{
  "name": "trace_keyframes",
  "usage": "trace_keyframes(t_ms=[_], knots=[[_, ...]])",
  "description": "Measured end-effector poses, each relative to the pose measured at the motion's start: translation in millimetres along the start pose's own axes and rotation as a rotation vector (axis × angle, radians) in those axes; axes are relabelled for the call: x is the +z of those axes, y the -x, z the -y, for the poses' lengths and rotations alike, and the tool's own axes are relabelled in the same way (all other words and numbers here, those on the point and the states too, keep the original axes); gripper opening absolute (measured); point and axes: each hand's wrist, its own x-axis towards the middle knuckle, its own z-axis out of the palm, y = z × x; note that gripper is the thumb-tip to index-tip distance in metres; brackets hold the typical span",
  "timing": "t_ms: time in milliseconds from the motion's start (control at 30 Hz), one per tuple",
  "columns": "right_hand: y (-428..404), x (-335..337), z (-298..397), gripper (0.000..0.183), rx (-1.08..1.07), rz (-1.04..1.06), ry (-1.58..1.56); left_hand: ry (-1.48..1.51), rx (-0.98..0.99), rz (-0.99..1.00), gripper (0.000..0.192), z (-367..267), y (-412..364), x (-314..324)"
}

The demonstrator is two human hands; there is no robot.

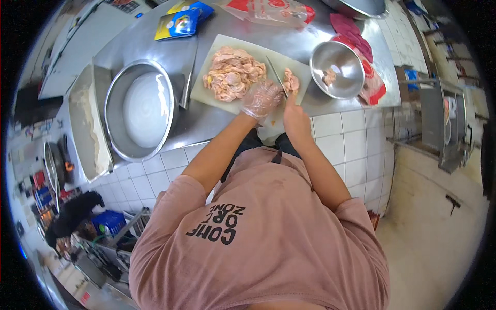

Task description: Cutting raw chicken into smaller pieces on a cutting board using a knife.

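Observation:
My right hand (297,120) grips a kitchen knife (276,73), its blade pointing away from me over a white cutting board (223,42). The handle is hidden in my fist. Just left of the blade is my left hand (262,99), in a clear plastic glove, with its fingers curled. What lies under those fingers is hidden. A heap of raw chicken pieces (234,73) covers the board's left part, behind and beside my left hand. Right of the blade sits a small portion of cut raw chicken (290,80). A steel mixing bowl (350,83) holds a little chicken (329,76).
A large steel pot (108,112) and a rectangular metal tray (83,116) stand left on the steel table (302,42). Blue-yellow packets (177,25) and a printed plastic bag (267,13) lie at the back. A magenta cloth (350,31) is near the bowl.

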Motion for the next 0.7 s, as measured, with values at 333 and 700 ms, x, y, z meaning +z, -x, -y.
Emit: trace_keyframes(t_ms=[333, 700], knots=[[41, -5, -6, 0.024, 0.160, 0.100, -0.043, -0.217, -0.141, 0.291, 0.011, 8, -21, 17], [113, -103, -56, 0.014, 0.147, -0.234, -0.334, -0.057, -0.135, 0.124, 0.077, -33, -12, -6]])
